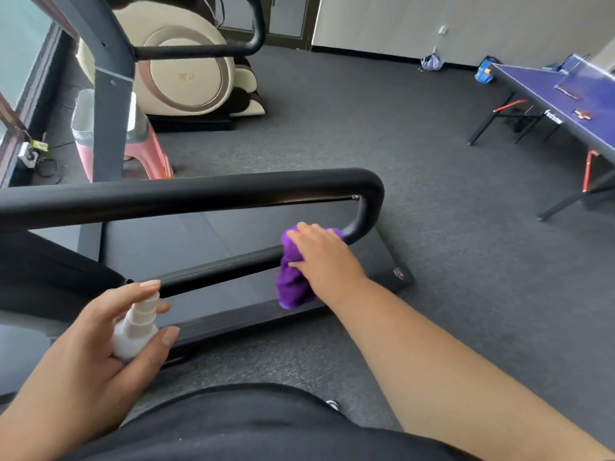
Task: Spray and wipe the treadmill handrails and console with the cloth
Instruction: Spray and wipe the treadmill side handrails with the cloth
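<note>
The near treadmill handrail point(186, 191) is a black padded loop with an upper bar and a lower bar point(219, 267). My right hand point(324, 257) presses a purple cloth point(293, 281) around the lower bar, close to the bend at the loop's far end. My left hand point(100, 344) holds a small white spray bottle point(136, 327) at the near end of that bar, forefinger resting on its nozzle top. The far handrail point(206, 49) shows at the top. The console is out of view.
The treadmill deck point(199, 234) lies beneath the rails. A beige massage chair point(186, 71) and a pink stool point(146, 144) stand behind the grey upright point(109, 128). A blue table-tennis table point(565, 101) is at the right. Grey carpet point(432, 194) covers the floor.
</note>
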Demonstrator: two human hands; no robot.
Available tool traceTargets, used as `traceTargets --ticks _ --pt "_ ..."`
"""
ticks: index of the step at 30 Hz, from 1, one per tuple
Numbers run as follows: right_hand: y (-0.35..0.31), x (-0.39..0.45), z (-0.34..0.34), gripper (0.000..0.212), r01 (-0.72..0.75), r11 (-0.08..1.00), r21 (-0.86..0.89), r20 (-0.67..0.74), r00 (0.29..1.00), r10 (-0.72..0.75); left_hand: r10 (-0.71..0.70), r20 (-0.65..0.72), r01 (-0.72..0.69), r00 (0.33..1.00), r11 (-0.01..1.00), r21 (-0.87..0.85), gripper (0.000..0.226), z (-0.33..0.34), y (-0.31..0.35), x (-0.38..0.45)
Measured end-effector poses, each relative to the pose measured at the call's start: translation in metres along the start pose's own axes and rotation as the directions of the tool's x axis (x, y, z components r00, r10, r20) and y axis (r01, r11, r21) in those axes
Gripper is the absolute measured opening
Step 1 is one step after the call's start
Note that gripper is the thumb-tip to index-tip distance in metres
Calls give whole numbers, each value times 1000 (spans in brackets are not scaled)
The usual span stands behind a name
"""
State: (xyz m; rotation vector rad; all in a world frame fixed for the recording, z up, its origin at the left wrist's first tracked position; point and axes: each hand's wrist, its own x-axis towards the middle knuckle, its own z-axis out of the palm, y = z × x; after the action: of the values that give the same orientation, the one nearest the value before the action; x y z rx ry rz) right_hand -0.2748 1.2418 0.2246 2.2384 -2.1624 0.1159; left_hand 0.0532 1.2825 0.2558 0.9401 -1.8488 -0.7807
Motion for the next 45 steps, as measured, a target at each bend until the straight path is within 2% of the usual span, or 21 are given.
traceTargets --ticks 3,8,17,21,26,31,36,41,45 --pt "22 -11 0 20 -116 993 13 -23 993 116 26 18 -27 1000 998 62 52 -8 9 0" --pt "-23 -4 15 30 -121 992 41 -44 991 123 -57 54 47 997 982 180 57 -30 13 -9" --pt "-159 23 37 57 171 979 107 55 983 -178 -71 -2 69 997 965 255 54 -55 3 -29" --pt "-200 35 45 60 315 949 35 77 945 -316 -65 -1 63 998 969 239 49 -57 -1 -29" --pt "-164 35 35 63 347 937 48 98 931 -350 -60 20 53 998 964 260 57 -50 -1 -20" --pt "-81 19 12 64 173 985 8 136 976 -172 -62 58 49 996 978 200 53 -41 -3 -15" --pt "-4 0 1 71 -50 993 -103 92 994 60 -73 42 64 996 980 190 59 -39 -4 -17" --pt "-24 8 9 61 -14 999 -50 48 999 17 -122 36 113 992 975 189 59 -43 -8 -24" --pt "-93 20 15 59 124 992 34 69 990 -126 -150 21 142 988 966 214 60 -49 -10 -33"
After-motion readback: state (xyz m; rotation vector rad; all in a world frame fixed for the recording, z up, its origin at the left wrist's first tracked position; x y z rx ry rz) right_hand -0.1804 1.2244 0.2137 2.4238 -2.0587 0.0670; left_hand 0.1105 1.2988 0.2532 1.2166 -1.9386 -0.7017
